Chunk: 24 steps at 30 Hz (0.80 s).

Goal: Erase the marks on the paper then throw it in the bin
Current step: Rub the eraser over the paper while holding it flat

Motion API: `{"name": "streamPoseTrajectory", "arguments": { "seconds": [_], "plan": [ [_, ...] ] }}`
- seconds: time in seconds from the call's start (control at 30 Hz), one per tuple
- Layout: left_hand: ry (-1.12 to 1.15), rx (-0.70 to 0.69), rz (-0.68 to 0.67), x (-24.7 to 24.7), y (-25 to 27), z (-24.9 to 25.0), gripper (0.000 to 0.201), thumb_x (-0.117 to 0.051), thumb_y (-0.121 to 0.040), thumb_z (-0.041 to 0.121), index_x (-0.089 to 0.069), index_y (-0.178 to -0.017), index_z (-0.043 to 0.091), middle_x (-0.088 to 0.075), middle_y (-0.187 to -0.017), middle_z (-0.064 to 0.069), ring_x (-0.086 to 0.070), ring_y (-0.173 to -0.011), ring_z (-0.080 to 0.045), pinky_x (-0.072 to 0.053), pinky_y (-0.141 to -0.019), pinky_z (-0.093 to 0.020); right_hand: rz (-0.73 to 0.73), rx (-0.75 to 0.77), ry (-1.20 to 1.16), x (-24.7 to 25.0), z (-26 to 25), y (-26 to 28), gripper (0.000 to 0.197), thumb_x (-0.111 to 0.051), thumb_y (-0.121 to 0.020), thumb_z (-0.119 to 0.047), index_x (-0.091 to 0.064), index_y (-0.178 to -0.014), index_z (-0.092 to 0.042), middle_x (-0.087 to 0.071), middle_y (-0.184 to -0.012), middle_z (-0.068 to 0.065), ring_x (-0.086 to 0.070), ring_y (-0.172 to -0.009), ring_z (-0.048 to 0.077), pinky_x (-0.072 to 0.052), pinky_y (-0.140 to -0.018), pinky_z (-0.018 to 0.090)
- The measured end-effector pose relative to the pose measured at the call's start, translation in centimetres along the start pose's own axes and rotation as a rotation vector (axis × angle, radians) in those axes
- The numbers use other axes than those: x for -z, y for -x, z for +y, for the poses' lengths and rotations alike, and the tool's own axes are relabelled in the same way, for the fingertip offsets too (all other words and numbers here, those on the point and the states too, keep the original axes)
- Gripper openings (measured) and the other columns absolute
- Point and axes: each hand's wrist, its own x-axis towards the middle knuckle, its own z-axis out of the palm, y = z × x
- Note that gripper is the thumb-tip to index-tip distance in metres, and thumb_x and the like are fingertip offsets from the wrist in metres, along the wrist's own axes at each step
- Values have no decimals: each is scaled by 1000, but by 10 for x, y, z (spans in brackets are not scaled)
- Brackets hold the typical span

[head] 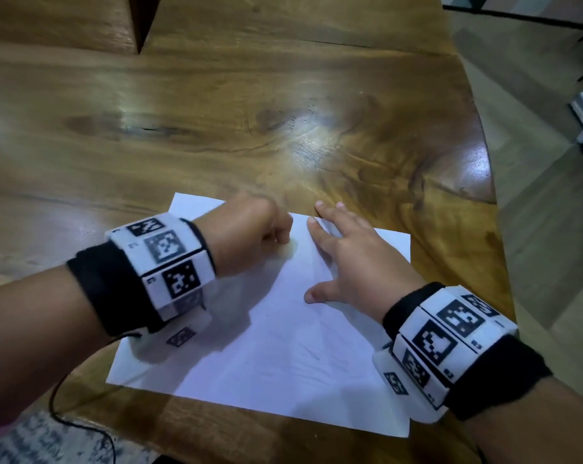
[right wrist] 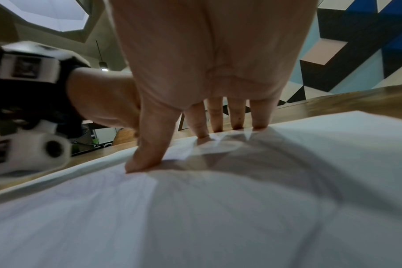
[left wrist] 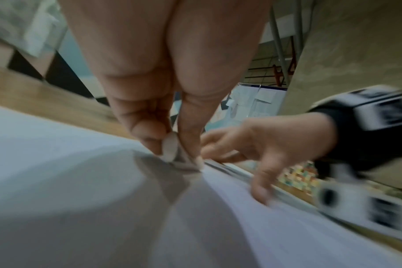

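A white sheet of paper (head: 276, 346) lies on the wooden table near its front edge, with only faint marks visible. My left hand (head: 250, 236) is over the paper's far left part and pinches a small pale eraser (left wrist: 170, 149), whose tip touches the paper (left wrist: 80, 181). My right hand (head: 343, 256) lies flat with fingers spread on the paper's far right part, and the fingertips (right wrist: 259, 125) reach its far edge on the paper (right wrist: 218, 208). The bin is not in view.
The wooden table (head: 216, 128) stretches away beyond the paper, with a curved right edge (head: 484, 155) and floor beyond it. A black cable (head: 59, 406) hangs from my left wrist. A dark notch (head: 143, 21) cuts the table's far side.
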Motion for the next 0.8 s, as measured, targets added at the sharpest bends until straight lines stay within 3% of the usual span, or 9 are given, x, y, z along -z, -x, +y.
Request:
{"name": "streamPoseTrajectory", "arguments": {
  "seconds": [0.1, 0.17, 0.27, 0.37, 0.43, 0.57, 0.63, 0.73, 0.8],
  "plan": [
    [6, -114, -133, -7, 22, 4, 18, -62, -74, 25, -61, -63, 12, -53, -61, -1, -49, -58, -22, -32, -53, -20, 0, 5, -6, -1, 2, -1, 101, -70, -74, -48, -9, -150, -21, 11, -158, -9, 12, -144, 12, -5, -118, 29],
    [-22, -107, -138, -9, 26, 4, 16, -63, -75, 19, -59, -61, 11, -45, -61, 3, -48, -58, -23, -30, -51, -21, -3, 8, -23, 0, 4, 0, 101, -71, -73, -46, -10, -150, -22, 10, -157, -10, 12, -144, 10, -5, -118, 27],
    [-29, -73, -110, -10, 28, 5, 20, -54, -74, 24, -58, -60, 11, -48, -63, -2, -49, -56, -26, -37, -53, -26, 6, -10, -55, 1, 10, 2, 99, -74, -73, -41, -14, -149, -21, 7, -158, -10, 9, -144, 7, -6, -114, 21],
    [-33, -39, -143, -5, 25, 12, 16, -56, -74, 25, -64, -67, 14, -59, -69, -4, -51, -63, -22, -36, -56, -23, 11, -9, -58, 1, 15, 4, 98, -74, -73, -40, -16, -149, -19, 5, -158, -10, 7, -145, 6, -6, -113, 19],
    [-43, 34, -175, 5, 12, 14, 11, -61, -74, 14, -70, -78, 17, -63, -73, 1, -51, -68, -14, -34, -55, -19, 4, -2, -43, 1, 14, 4, 98, -74, -73, -41, -16, -149, -19, 6, -158, -9, 8, -145, 7, -6, -113, 19],
    [-17, 141, 24, 17, -25, 16, 15, -65, -72, 7, -71, -83, 14, -56, -65, 4, -51, -66, -14, -31, -57, -22, 7, -2, -31, 0, 12, 4, 101, -74, -72, -44, -15, -149, -17, 5, -158, -6, 9, -145, 9, -6, -112, 18],
    [12, 156, 60, 14, -34, 19, 12, -67, -73, 9, -70, -85, 11, -58, -68, 2, -52, -68, -14, -31, -57, -22, 9, -1, -24, -1, 12, 4, 102, -74, -71, -45, -15, -149, -16, 5, -158, -6, 9, -145, 10, -5, -112, 19],
    [14, 135, 41, 6, -28, 19, 8, -68, -74, 13, -69, -81, 11, -58, -65, 3, -48, -64, -13, -31, -51, -15, 8, -3, -22, 0, 12, 4, 102, -74, -71, -45, -14, -149, -16, 6, -158, -5, 9, -145, 11, -4, -113, 20],
    [7, 88, -77, 3, -20, 19, 2, -69, -74, 16, -68, -75, 14, -52, -57, 9, -43, -54, -9, -33, -50, -7, 8, -5, -22, 0, 12, 4, 102, -74, -72, -44, -14, -149, -15, 6, -158, -5, 9, -145, 11, -3, -113, 20]
  ]
}}
